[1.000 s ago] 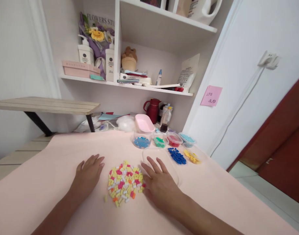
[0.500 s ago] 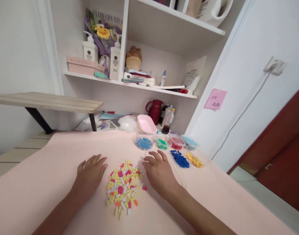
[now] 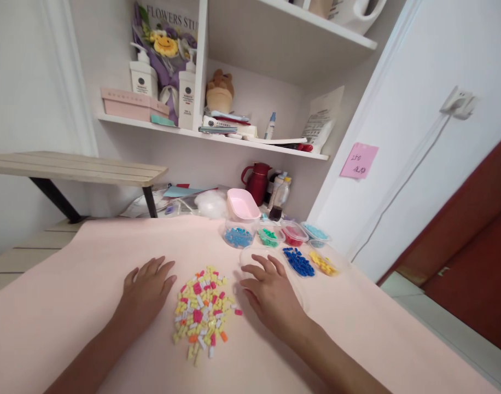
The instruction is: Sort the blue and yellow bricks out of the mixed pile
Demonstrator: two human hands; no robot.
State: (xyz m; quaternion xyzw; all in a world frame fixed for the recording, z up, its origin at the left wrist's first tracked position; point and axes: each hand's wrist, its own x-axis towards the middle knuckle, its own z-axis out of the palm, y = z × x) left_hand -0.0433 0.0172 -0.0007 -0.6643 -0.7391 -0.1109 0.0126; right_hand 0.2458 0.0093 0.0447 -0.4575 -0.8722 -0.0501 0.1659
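Observation:
A loose pile of small plastic building bricks (image 3: 203,309), mostly pale yellow with white, pink and orange ones, lies on the pink table cover (image 3: 341,345). Left of the pile, my left hand (image 3: 147,287) rests on the cover with its fingers apart and nothing in it. On the pile's right side my right hand (image 3: 271,293) hovers low, fingers spread and slightly bent, holding nothing. Beneath and behind that hand is a clear plastic lid or shallow tray (image 3: 302,293), partly hidden by it. One pink brick (image 3: 238,312) sits apart at the pile's right edge.
Beyond my right hand stand clear tubs of blue bricks (image 3: 239,236), green bricks (image 3: 269,237), red bricks (image 3: 293,235), dark blue bricks (image 3: 299,262) and yellow bricks (image 3: 323,264). Behind them are a pink bowl (image 3: 243,205), a red jug (image 3: 256,183) and a bottle (image 3: 279,200).
My right hand has lifted slightly away from the pile, its thumb now showing. A few bricks at the pile's right edge have shifted. The camera view has moved a little.

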